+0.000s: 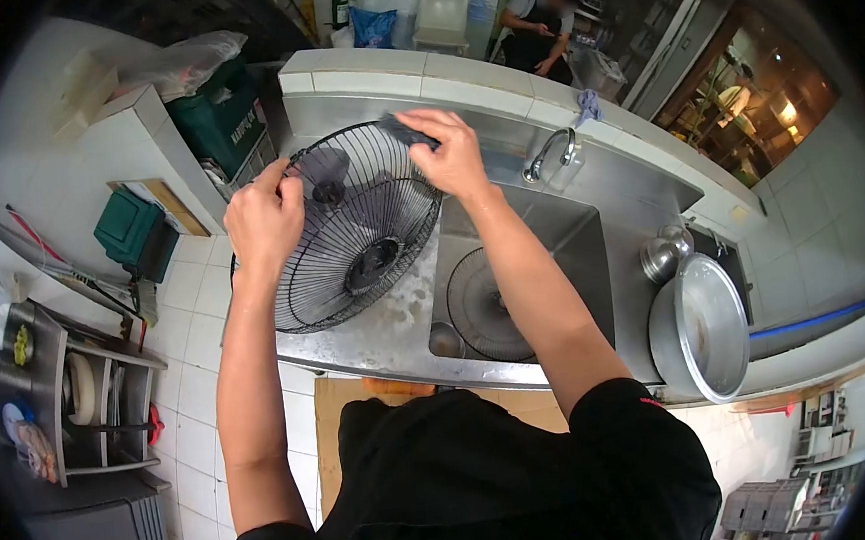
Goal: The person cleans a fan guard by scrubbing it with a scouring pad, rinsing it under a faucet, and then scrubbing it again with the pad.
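Note:
A round black wire fan guard (351, 246) is held tilted over the steel counter, left of the sink. My left hand (267, 221) grips its upper left rim with closed fingers. At the top right of the rim, my right hand (451, 153) is closed on a dark scrubbing pad (405, 131), which touches the guard's edge. Dark fan blades (320, 172) show behind the wires. A second wire guard (485, 301) lies in the sink basin (577, 250), partly hidden by my right forearm.
A faucet (550, 156) stands behind the sink. Right of the basin are a large metal basin (702, 326) and small metal bowls (664, 254). A tiled ledge (419, 70) runs behind the counter. Beyond it is another person (537, 37). Green bins stand at the left.

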Demonstrator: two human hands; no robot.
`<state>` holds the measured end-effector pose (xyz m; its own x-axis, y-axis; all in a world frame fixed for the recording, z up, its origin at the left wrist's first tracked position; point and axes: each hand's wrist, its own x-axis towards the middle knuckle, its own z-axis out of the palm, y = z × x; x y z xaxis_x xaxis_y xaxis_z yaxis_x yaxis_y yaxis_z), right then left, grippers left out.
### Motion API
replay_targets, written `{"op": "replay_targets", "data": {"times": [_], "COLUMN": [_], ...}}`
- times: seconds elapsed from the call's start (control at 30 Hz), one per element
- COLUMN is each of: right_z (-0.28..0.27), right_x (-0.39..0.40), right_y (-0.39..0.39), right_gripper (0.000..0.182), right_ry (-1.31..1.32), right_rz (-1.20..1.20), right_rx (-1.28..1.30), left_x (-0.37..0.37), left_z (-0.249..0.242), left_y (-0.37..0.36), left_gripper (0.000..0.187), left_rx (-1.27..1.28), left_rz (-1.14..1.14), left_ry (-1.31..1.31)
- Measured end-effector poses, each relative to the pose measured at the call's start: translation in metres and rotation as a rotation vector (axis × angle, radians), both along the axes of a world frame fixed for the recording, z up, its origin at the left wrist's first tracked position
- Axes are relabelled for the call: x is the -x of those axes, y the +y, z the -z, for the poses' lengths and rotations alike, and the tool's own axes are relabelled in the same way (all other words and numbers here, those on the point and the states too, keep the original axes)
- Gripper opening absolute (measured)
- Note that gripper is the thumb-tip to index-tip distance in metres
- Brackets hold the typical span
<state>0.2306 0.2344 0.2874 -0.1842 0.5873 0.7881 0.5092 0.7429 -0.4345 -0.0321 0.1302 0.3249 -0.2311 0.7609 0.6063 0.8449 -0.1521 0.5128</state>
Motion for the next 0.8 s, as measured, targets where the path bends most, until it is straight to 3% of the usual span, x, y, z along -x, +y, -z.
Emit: {"op": "replay_targets", "data": {"times": [0.07, 0.2, 0.3, 0.4, 0.43, 0.5, 0.63, 0.73, 0.8], "right_z": [0.016, -0.038, -0.043, -0.009, 0.008, 0.008, -0.047, -0.037, 0.004], "right_x": [-0.009, 0.034, 0.046, 0.001, -0.013, -0.011, 0.047, 0.032, -0.001], "right_y": [0.015, -0.030, -0.038, 0.000, 0.012, 0.009, -0.040, -0.024, 0.011], "right_gripper": [0.049, 0.047, 0.047, 0.044, 0.043, 0.042, 0.044, 0.045, 0.045], "right_ry": [0.027, -0.096, -0.142, -0.066, -0.026, -0.055, -0.131, -0.073, 0.032], "right_rz": [0.050, -0.075, -0.084, 0.043, 0.079, 0.098, -0.057, -0.040, 0.026], "right_rx": [0.029, -0.169, -0.212, -0.100, 0.056, 0.043, -0.124, -0.084, 0.058], "left_x": [0.000, -0.007, -0.008, 0.001, 0.005, 0.006, 0.001, 0.009, 0.017], "left_z": [-0.001, -0.001, -0.002, -0.003, -0.003, 0.002, 0.004, 0.006, 0.005], "left_y": [0.000, 0.004, 0.004, -0.003, -0.003, -0.001, 0.003, 0.003, -0.003], "left_gripper": [0.033, 0.034, 0.034, 0.034, 0.034, 0.035, 0.035, 0.035, 0.035], "left_rx": [0.004, -0.020, -0.024, 0.015, 0.010, -0.012, -0.041, -0.057, -0.019], "left_rz": [0.000, 0.007, 0.032, 0.009, 0.000, -0.009, 0.021, 0.051, 0.029], "left_ry": [-0.007, 0.060, 0.040, -0.010, -0.009, -0.008, 0.020, -0.031, -0.067]}}
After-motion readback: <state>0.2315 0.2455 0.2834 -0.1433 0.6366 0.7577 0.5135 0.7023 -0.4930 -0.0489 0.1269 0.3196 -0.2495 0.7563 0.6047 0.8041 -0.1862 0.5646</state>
